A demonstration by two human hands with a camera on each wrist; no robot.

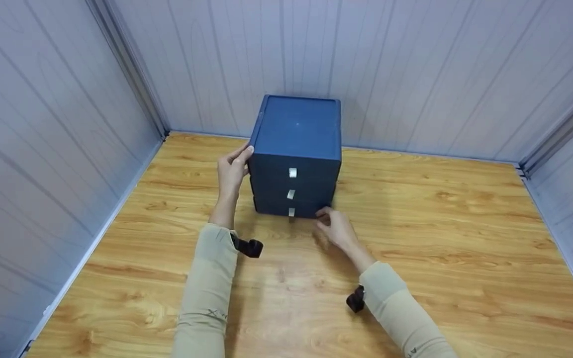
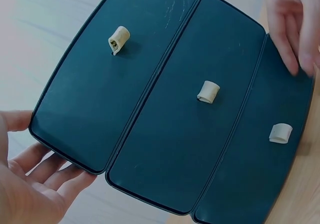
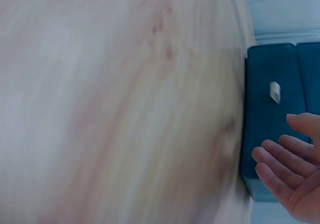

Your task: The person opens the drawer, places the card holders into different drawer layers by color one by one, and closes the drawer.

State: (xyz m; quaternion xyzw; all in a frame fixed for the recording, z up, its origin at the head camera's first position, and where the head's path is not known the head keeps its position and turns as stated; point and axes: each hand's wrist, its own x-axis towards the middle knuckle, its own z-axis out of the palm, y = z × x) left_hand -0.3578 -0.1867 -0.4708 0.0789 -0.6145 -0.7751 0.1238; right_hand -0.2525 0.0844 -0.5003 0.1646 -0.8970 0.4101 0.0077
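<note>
A blue drawer cabinet (image 1: 297, 124) with three dark drawer fronts stands on the wooden floor. Each front carries a pale tab pull, such as the top drawer's tab (image 2: 119, 39) and the bottom drawer's tab (image 2: 281, 133). My left hand (image 1: 232, 169) rests on the cabinet's left side near its upper front corner; in the left wrist view its fingers lie extended along that edge. Close to the bottom right corner, my right hand (image 1: 337, 227) hovers with loosely bent fingers. The right wrist view shows this right hand (image 3: 297, 171) with nothing in it; whether it touches the cabinet I cannot tell.
Pale panelled walls rise behind the cabinet (image 1: 416, 74) and at both sides. Wood-grain flooring (image 1: 440, 238) spreads around it. A small black device is strapped at each wrist, one by the left sleeve (image 1: 251, 247) and one by the right (image 1: 355, 300).
</note>
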